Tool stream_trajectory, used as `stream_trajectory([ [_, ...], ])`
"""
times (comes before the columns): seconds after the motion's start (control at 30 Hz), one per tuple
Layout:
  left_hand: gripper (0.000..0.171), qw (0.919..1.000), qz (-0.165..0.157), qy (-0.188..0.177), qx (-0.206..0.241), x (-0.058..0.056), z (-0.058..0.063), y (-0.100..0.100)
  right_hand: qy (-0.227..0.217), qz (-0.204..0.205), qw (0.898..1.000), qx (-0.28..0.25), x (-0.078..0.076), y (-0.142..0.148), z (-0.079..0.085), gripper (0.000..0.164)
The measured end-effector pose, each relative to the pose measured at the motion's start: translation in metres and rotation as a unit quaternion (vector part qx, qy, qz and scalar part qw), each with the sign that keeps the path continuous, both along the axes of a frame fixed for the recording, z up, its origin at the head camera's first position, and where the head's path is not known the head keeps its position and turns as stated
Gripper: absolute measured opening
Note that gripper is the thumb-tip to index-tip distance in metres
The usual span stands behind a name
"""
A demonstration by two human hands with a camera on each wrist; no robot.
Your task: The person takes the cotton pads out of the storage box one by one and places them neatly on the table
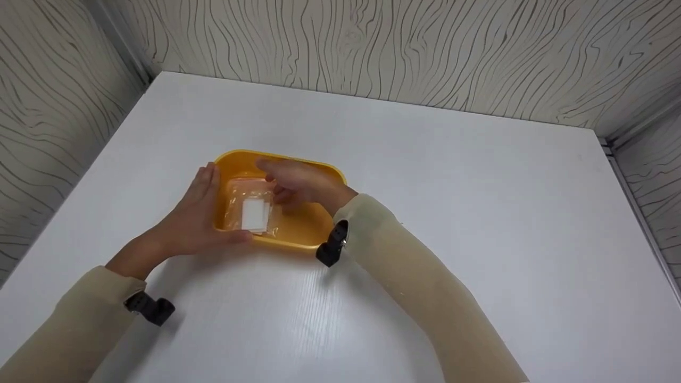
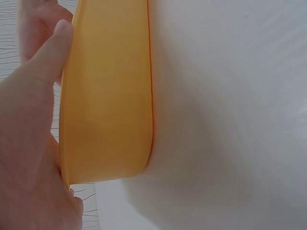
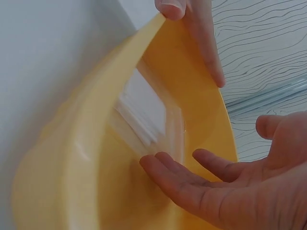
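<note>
A yellow plastic tub [image 1: 290, 244] stands on the white table. Around its left end, my left hand [image 1: 194, 221] holds the rim, thumb along the near edge and fingers along the left side. My right hand [image 1: 303, 183] is inside the tub, its fingers loosely bent with nothing between them. Just left of those fingers, a clear plastic bag [image 1: 234, 205] lies on the tub's floor, with flat white rectangular pieces [image 1: 255, 214] in or under it. From the right wrist view, my right fingertips [image 3: 151, 165] hover close to the bag; whether they touch it is unclear.
The white table [image 1: 452, 213] stretches out on all sides of the tub. Wood-patterned panels [image 1: 372, 48] rise behind it and at both sides. A black camera mount [image 1: 332, 244] on my right wrist sits close to the tub's near right corner.
</note>
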State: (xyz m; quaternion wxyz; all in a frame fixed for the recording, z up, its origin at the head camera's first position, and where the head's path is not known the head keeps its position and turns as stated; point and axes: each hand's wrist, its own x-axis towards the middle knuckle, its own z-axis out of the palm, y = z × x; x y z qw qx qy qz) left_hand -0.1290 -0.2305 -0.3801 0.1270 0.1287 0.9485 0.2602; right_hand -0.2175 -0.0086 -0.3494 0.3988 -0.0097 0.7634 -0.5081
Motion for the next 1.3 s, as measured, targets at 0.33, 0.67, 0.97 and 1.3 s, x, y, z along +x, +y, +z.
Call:
stream_trajectory([
  [0.33,0.137,0.9998,-0.012,0.013,0.001,0.0,0.0,0.001,-0.014,-0.013,1.0,-0.019,0.002,-0.002,-0.002,0.062],
  [0.67,0.136,1.0,-0.005,-0.001,0.004,0.0,0.0,0.0,0.005,-0.019,1.0,-0.01,0.002,-0.013,-0.004,0.055],
  [0.97,0.136,1.0,-0.002,-0.003,0.004,0.0,0.001,0.0,0.011,-0.033,0.998,-0.045,0.002,-0.017,-0.008,0.046],
  [1.3,0.135,0.9998,-0.013,0.009,0.008,0.001,-0.001,-0.001,-0.003,0.026,0.997,-0.074,0.007,-0.023,-0.013,0.033],
])
